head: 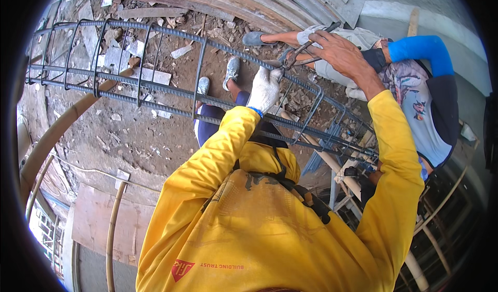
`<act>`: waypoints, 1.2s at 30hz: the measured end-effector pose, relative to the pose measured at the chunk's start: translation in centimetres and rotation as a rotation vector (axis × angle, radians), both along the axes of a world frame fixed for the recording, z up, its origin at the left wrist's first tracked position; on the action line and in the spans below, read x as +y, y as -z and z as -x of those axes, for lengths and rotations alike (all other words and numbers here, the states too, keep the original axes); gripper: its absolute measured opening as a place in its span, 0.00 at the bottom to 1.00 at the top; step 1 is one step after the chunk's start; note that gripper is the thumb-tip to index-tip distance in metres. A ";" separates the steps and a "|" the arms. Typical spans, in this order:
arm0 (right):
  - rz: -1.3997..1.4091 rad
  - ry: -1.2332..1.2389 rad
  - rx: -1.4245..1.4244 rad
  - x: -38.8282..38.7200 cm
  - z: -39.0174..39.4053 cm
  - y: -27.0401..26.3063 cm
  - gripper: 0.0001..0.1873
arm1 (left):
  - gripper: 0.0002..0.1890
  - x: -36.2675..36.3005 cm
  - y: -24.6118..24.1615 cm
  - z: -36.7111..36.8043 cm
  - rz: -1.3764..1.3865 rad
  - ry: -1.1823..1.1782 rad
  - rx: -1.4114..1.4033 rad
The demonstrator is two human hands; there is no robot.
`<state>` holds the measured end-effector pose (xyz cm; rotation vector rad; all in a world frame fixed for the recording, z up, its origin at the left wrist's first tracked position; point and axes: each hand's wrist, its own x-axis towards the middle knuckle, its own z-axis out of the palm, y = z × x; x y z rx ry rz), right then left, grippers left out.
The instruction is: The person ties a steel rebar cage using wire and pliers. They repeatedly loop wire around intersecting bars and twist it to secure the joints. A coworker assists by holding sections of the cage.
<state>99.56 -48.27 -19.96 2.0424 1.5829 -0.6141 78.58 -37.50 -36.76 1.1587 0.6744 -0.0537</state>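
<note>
My left hand [266, 87], in a white knit glove, grips the upper ribbed bar of a long steel rebar cage [167, 83]. Close by its fingertips are the jaws of a pair of steel pincers [292, 59]. The bare fingers of my right hand [338, 52] are closed on the pincers' handles; the jaws touch or nearly touch the bar, and whether wire is between them cannot be told. Rectangular stirrups ring the long bars of the cage, which crosses in front of me from far left to lower right.
A co-worker with a blue sleeve [422, 52] bends at the right, a gloved hand [356, 92] near the cage. Bamboo poles [70, 128] stand at left. Stacked boards [249, 4] lie along the top. Rubble and scraps cover the soil. Thin steel bars [321, 152] lie below the cage.
</note>
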 end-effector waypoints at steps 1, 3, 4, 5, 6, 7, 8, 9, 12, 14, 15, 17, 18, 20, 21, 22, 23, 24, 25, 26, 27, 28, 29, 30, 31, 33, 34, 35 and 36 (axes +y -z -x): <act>-0.002 0.016 0.009 0.1 0.1 0.0 0.21 | 0.12 0.0 -0.1 0.0 0.009 -0.008 0.007; -0.041 -0.001 -0.011 0.5 0.1 0.0 0.20 | 0.13 0.1 -0.2 0.0 0.024 -0.017 0.030; -0.078 -0.035 -0.039 0.7 0.1 -0.1 0.20 | 0.12 0.2 -0.2 0.0 0.033 -0.021 0.028; -0.083 -0.062 -0.057 0.9 0.1 -0.2 0.19 | 0.12 0.2 -0.3 0.0 0.039 -0.020 0.037; -0.086 -0.130 -0.087 1.1 0.1 -0.5 0.19 | 0.12 0.3 -0.3 0.0 0.047 -0.019 0.063; -0.055 -0.191 -0.109 1.3 0.0 -0.9 0.18 | 0.12 0.3 -0.4 0.0 0.044 -0.023 0.039; -0.033 -0.258 -0.140 1.4 -0.1 -1.3 0.18 | 0.12 0.3 -0.4 0.0 0.045 -0.029 0.030; -0.032 -0.269 -0.106 1.5 -0.1 -1.7 0.17 | 0.12 0.3 -0.4 0.0 0.051 -0.031 0.032; -0.079 -0.307 -0.075 1.4 0.2 -2.8 0.12 | 0.11 0.2 -0.4 0.0 0.062 -0.026 0.029; -0.115 -0.305 -0.101 1.5 0.6 -3.1 0.08 | 0.12 0.2 -0.3 0.1 0.036 0.003 -0.012; -0.155 -0.348 -0.158 1.7 0.7 -3.1 0.09 | 0.12 0.2 -0.2 0.2 0.024 0.023 -0.028; -0.189 -0.430 -0.237 2.3 0.7 -3.1 0.11 | 0.12 0.1 -0.1 0.2 0.040 0.012 -0.025; -0.185 -0.409 -0.184 2.8 0.6 -3.0 0.17 | 0.12 0.0 0.0 0.2 0.046 0.006 -0.024; -0.069 -0.337 -0.102 4.1 0.0 -3.0 0.23 | 0.12 -0.1 0.1 0.2 0.001 0.003 -0.013; -0.048 -0.248 -0.027 4.9 -0.3 -3.1 0.23 | 0.11 -0.1 0.1 0.2 -0.020 0.002 -0.007; 0.080 -0.126 0.027 5.5 -0.7 -3.3 0.19 | 0.11 -0.1 0.0 0.2 -0.042 0.013 -0.003; 0.210 -0.026 0.100 6.3 -1.1 -3.6 0.18 | 0.11 0.0 -0.1 0.2 -0.062 0.021 0.002; 0.246 0.046 0.173 6.9 -1.5 -3.8 0.17 | 0.11 0.0 -0.2 0.2 -0.083 0.030 0.007; 0.285 0.102 0.266 7.6 -2.0 -4.1 0.18 | 0.11 0.1 -0.4 0.3 -0.090 0.034 0.022; 0.316 0.135 0.322 8.0 -2.1 -4.1 0.18 | 0.10 0.2 -0.6 0.2 -0.098 0.036 0.035; 0.322 0.099 0.309 8.4 -2.3 -4.1 0.19 | 0.10 0.3 -0.9 0.3 -0.096 0.042 0.059; 0.313 0.040 0.254 8.8 -2.4 -3.9 0.19 | 0.11 0.5 -1.2 0.2 -0.110 0.023 0.012; 0.303 0.008 0.234 9.0 -2.5 -3.7 0.19 | 0.12 0.6 -1.6 0.2 -0.117 0.007 -0.023; 0.293 -0.024 0.214 9.2 -2.6 -3.4 0.19 | 0.13 0.7 -1.9 0.2 -0.117 -0.001 -0.051; 0.281 -0.025 0.225 9.3 -2.6 -2.9 0.18 | 0.13 0.7 -2.2 0.2 -0.078 -0.017 -0.045; 0.332 0.000 0.287 9.4 -3.5 -2.2 0.18 | 0.14 0.8 -2.7 0.0 0.017 -0.039 -0.035; 0.398 0.029 0.346 9.5 -4.0 -1.8 0.19 | 0.14 1.0 -2.7 0.0 -0.072 0.018 -0.001; 0.445 0.023 0.354 9.4 -4.4 -1.5 0.22 | 0.14 1.1 -2.8 0.0 -0.064 0.018 -0.003; 0.385 -0.028 0.352 9.3 -4.7 -1.2 0.26 | 0.14 1.1 -2.9 0.0 -0.056 0.014 0.008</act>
